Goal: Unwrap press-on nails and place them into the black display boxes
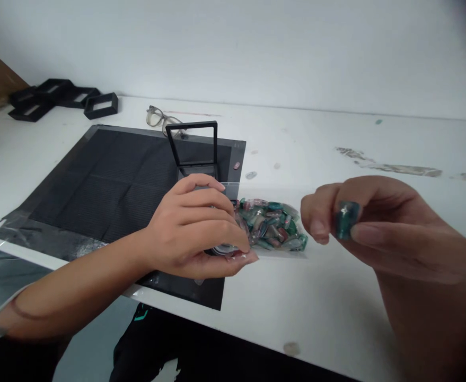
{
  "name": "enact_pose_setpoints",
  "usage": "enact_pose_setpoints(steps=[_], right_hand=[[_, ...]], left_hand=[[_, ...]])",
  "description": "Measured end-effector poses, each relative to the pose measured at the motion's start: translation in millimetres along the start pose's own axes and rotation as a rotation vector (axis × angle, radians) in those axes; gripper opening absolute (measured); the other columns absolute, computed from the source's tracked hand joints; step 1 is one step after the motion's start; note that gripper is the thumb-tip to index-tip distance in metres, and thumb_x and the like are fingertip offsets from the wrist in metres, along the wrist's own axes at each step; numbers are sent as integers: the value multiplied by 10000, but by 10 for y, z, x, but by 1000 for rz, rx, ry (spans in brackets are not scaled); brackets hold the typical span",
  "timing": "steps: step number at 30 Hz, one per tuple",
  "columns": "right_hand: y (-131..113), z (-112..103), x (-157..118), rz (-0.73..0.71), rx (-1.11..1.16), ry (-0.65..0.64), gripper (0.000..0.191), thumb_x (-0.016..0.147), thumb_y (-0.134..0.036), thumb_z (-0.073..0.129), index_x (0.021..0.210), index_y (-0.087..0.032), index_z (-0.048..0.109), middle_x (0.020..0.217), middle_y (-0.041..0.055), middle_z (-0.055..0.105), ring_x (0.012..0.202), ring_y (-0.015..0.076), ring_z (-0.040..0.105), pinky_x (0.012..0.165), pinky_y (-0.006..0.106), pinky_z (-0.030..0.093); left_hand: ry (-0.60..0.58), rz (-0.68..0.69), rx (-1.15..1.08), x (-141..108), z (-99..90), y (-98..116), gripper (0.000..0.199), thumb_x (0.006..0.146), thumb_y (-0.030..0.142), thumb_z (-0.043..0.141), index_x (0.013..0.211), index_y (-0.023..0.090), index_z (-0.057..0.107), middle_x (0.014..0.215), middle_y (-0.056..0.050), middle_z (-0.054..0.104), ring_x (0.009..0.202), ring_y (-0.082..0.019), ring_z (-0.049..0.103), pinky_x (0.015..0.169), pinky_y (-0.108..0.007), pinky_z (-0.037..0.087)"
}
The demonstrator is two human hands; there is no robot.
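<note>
My right hand (392, 228) is raised at the right, pinching a small teal, glossy, translucent stone (347, 220) between thumb and fingers. My left hand (199, 228) curls over the open end of a clear plastic bag (272, 188), fingers and thumb closed around its edge. Many polished stones (274, 225) in green, pink and grey lie in the bag, to the right of the left hand. Behind that hand stands an open black display frame (216, 143) with a clear window. The left hand hides its lower part.
A dark ribbed mat (97, 185) lies under clear plastic on the white table (280, 307). Eyeglasses (156, 118) rest at its back edge. Several black frames (101, 106) are piled at the back left. A small pink piece (236, 166) lies on the mat's right edge.
</note>
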State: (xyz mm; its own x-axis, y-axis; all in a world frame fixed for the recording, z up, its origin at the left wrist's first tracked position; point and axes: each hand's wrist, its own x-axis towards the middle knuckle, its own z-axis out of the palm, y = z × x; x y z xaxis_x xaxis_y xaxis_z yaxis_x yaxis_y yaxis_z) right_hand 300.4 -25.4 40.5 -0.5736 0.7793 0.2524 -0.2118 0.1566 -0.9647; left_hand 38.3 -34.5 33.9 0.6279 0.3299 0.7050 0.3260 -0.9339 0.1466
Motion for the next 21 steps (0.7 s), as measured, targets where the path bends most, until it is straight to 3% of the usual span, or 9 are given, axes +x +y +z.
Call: enact_pose_setpoints(steps=[9,14,21], right_hand=[[-20,47,-43,20,61,-12,101,875,-246,749,783,-217,717,767,15,716,522,84,624,466,224,509],[-50,96,-19,18,48,25,76,840,-272,789,808,-245,725,715,10,711,533,114,641,506,266,556],[-17,112,-4,-12,131,114,92,802,-252,819,840,-250,736,689,8,700,539,117,623,448,231,505]], left_hand=[[-76,29,-10,-46,42,-39,129,861,356,754,873,250,681,691,85,741,730,-111,719,932,-325,527],[-92,35,-16,-61,56,-47,139,856,351,765,880,243,682,715,81,745,749,-111,719,937,-328,515],[-114,39,-34,-54,66,-57,139,844,338,775,892,243,686,718,76,747,741,-114,716,937,-324,523]])
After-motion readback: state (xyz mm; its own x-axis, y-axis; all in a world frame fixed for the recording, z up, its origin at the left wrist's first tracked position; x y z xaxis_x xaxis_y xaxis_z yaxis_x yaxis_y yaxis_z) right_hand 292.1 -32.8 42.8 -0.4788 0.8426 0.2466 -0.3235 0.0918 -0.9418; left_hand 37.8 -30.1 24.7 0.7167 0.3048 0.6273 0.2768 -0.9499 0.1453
